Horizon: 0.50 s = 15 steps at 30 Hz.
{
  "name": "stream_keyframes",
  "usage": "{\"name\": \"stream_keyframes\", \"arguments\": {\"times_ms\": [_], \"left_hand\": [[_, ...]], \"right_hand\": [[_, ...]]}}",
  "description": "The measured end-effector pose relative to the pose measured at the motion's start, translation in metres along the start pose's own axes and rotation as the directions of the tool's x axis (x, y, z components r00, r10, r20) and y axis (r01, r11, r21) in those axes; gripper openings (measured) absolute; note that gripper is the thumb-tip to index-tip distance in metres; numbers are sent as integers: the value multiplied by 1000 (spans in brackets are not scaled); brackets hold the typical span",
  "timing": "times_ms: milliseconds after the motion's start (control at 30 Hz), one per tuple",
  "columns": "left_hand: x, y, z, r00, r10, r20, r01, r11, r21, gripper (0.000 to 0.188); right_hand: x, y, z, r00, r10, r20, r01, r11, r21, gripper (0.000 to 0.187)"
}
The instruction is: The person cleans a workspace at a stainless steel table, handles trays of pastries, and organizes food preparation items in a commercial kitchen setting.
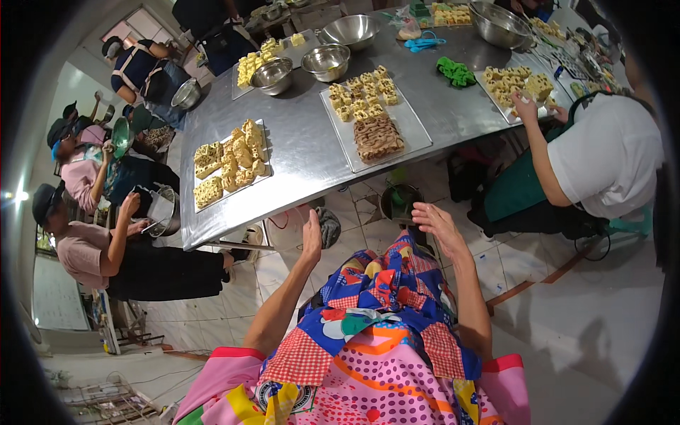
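Observation:
My left hand [312,234] is held up in front of the table's near edge, its fingers stretched out and holding nothing. Level with it on the other side, my right hand [438,227] is also raised and empty, fingers extended. Both are apart from the steel table [297,117]. On the tabletop ahead lies a white board [418,139] bearing a brown-topped cake block [377,139] and several small yellow cake pieces [363,91] with dark bits. To its left, larger yellow cake pieces [230,161] sit on another white board.
Steel bowls [326,62] stand at the back of the table, near a green cloth [455,71] and blue measuring spoons [425,42]. At right, a person in a white shirt [602,152] handles cake on a board. Several people with bowls stand at left. A dark bucket [401,203] is on the floor.

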State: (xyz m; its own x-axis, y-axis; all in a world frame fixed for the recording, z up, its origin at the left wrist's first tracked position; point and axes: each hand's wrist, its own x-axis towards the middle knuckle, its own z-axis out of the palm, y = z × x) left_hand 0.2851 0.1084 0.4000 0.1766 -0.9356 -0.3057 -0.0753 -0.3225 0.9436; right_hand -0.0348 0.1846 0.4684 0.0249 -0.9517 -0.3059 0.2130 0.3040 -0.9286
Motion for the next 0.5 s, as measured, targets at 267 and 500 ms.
{"name": "stream_keyframes", "arguments": {"times_ms": [267, 500], "left_hand": [[-31, 26, 39, 913, -66, 403, 74, 997, -4, 52], [-88, 72, 196, 553, 111, 826, 34, 987, -155, 52]], "right_hand": [[-5, 15, 16, 988, 156, 22, -156, 987, 40, 55], [30, 22, -10, 994, 94, -55, -22, 664, 748, 55]]}}
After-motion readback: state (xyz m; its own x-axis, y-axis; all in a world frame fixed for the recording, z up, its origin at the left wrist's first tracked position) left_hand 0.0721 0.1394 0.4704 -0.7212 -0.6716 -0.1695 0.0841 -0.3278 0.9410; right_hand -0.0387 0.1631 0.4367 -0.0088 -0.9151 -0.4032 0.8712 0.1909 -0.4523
